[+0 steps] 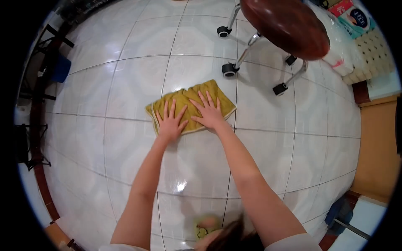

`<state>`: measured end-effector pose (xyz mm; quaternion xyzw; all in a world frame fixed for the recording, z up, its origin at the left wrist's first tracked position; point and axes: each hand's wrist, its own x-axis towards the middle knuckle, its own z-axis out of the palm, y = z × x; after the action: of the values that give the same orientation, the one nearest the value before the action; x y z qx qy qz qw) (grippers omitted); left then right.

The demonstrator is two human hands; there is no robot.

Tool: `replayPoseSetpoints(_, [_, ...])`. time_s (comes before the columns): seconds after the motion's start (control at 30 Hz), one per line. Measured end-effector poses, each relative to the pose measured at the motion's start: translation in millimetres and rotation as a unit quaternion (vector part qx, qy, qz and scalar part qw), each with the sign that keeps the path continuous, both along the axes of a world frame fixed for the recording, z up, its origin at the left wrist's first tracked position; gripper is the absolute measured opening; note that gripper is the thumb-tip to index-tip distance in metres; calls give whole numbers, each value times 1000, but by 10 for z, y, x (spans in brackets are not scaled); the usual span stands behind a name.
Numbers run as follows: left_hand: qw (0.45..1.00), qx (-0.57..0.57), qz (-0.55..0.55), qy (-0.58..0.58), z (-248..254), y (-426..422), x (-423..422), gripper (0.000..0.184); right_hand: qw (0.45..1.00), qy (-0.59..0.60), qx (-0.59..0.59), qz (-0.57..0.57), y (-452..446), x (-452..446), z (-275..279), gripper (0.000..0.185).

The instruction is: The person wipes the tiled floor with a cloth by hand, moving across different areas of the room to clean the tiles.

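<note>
A mustard-yellow cloth [187,99] with a pale edging lies spread and slightly wrinkled on the white tiled floor [138,146]. My left hand [170,123] rests flat on its left half, fingers spread. On the right half, my right hand [209,113] also presses flat with the fingers apart. Both palms sit near the cloth's front edge, and neither hand grips it. Both arms reach forward from the bottom of the view.
A stool with a brown round seat [289,27] and black casters [229,70] stands beyond the cloth to the right. A blue bin [62,68] is at the left wall. Packaged goods [356,21] and a tan panel [378,146] line the right side.
</note>
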<state>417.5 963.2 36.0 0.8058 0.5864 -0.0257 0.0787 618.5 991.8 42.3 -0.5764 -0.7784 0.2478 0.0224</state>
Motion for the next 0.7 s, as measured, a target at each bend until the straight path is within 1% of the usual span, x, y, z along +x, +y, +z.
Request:
replayPoseSetpoints(0.1, [999,29,-39,-7,-38,747,-73,58,999,-7,9,-31,630,-25,-17,74])
replayPoseSetpoints(0.17, [997,63,-32,-22,-101,1142,-47,58,999,-14,16,-39,1049,-46,-37,72])
replayPoseSetpoints(0.23, [995,88,-23,-32,-142,1502,20,58,993,-7,62,-97,1421,-81,-41,70])
replayPoseSetpoints(0.3, [994,101,-13,-40,-180,1749,116,57,987,2,98,-131,1485,-91,-154,68])
replayPoseSetpoints(0.37, [995,88,-2,-43,-250,1580,154,57,981,17,125,-149,1424,-113,-211,66])
replayPoseSetpoints(0.4, [994,96,-1,-45,-218,1570,190,57,984,14,117,-132,1355,-71,-187,65])
replayPoseSetpoints(0.43, [994,88,-14,-59,-170,1374,202,57,988,8,104,-113,1108,-27,-185,64])
replayPoseSetpoints(0.5, [995,62,-36,-69,-108,812,229,57,990,32,100,-89,485,87,-92,64])
replayPoseSetpoints(0.63, [992,-49,-61,-102,144,-527,342,58,996,7,34,-87,-970,247,85,66])
replayPoseSetpoints(0.7, [988,-85,-74,-104,165,-1076,424,59,996,-12,29,-88,-1625,343,-20,67])
